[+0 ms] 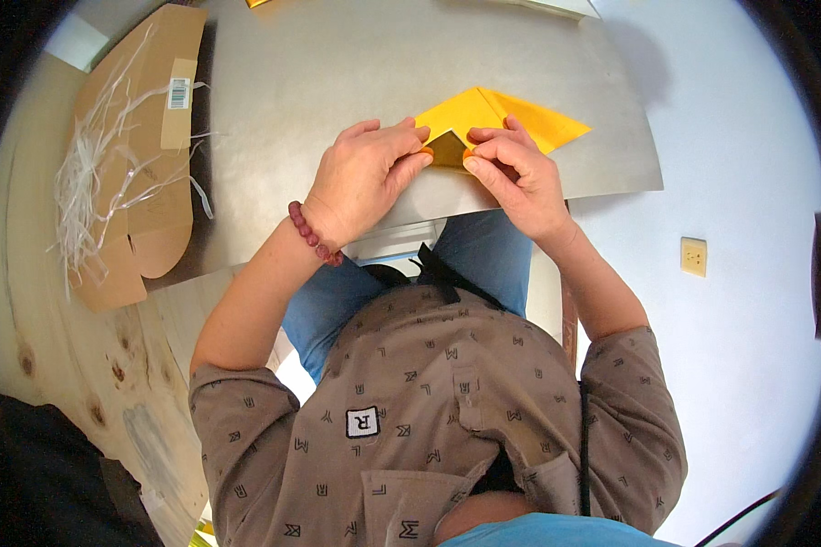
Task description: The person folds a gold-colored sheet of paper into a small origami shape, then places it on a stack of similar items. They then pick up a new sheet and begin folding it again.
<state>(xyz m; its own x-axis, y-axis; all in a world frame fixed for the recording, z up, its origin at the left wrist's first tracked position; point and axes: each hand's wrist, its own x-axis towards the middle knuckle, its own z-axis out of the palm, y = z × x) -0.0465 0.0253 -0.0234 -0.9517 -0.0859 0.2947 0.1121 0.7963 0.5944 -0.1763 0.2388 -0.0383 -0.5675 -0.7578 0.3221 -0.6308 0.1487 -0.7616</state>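
A bright yellow sheet of folded paper (459, 113) lies at the near edge of the metal table, with a pointed peak at its far side and a sharp corner reaching right. My left hand (367, 169) pinches its near left part between thumb and fingers. On the other side, my right hand (520, 175) pinches the near right part the same way. Between the two thumbs a darker, gold-brown notch shows. The fingertips cover parts of the near edge. A dark red bead bracelet (310, 234) circles my left wrist.
Brown cardboard (160, 196) with a tangle of clear plastic strips (91, 182) lies on the left side of the grey metal tabletop (292, 73). A white object (556, 7) sits at the far edge. On the right is a wall with an outlet (693, 256).
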